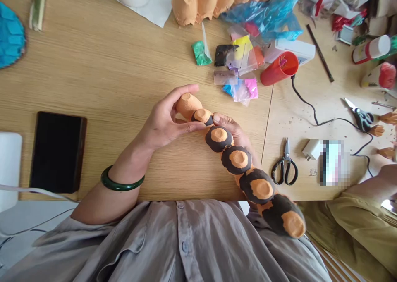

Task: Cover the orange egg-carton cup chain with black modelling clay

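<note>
The left hand (164,118) clasps the strip (238,158) at its bare orange end; the right hand (234,129), partly hidden, grips it alongside. It slants over the table's (186,174) edge, near scissors (286,154).

Lumpy strip (237,159): matt, rough. Desk (102,75): smooth wood grain. Bangle (120,186): glossy. Red cup (273,72): shiny plastic. Shirt (155,240): matt cloth.

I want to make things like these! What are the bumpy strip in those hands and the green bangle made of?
The strip: perhaps clay or painted pulp; it looks matte, with rough, ragged-edged orange and dark patches. The bangle: maybe jade, glass or plastic; it looks smooth and glossy, with bright highlights.
</note>
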`<act>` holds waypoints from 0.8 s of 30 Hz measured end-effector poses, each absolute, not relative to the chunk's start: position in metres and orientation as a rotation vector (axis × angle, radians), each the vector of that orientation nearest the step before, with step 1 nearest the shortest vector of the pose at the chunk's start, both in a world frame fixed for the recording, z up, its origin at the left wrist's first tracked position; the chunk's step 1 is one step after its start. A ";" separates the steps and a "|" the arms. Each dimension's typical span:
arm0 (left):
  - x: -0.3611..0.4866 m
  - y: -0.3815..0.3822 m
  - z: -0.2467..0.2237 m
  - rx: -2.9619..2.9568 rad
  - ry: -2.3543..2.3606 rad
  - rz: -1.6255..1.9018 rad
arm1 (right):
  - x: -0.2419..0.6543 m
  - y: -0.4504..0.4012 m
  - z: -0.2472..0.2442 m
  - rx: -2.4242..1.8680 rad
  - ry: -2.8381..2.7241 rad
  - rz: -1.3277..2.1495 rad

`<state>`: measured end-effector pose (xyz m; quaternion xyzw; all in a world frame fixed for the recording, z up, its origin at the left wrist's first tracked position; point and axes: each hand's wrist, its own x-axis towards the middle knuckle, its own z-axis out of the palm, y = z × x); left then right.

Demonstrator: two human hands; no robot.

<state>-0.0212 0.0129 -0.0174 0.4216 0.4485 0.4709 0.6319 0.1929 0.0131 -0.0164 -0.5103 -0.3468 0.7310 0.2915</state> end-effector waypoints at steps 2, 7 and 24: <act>-0.022 0.013 -0.024 1.001 1.047 1.042 | 0.192 0.013 -0.013 -1.247 -0.697 2.104; -0.018 0.011 -0.028 0.973 1.058 1.004 | 0.190 0.016 -0.011 -1.135 -0.556 2.157; -0.012 0.012 -0.026 0.867 0.972 1.079 | 0.183 0.016 -0.004 -1.080 -0.565 1.984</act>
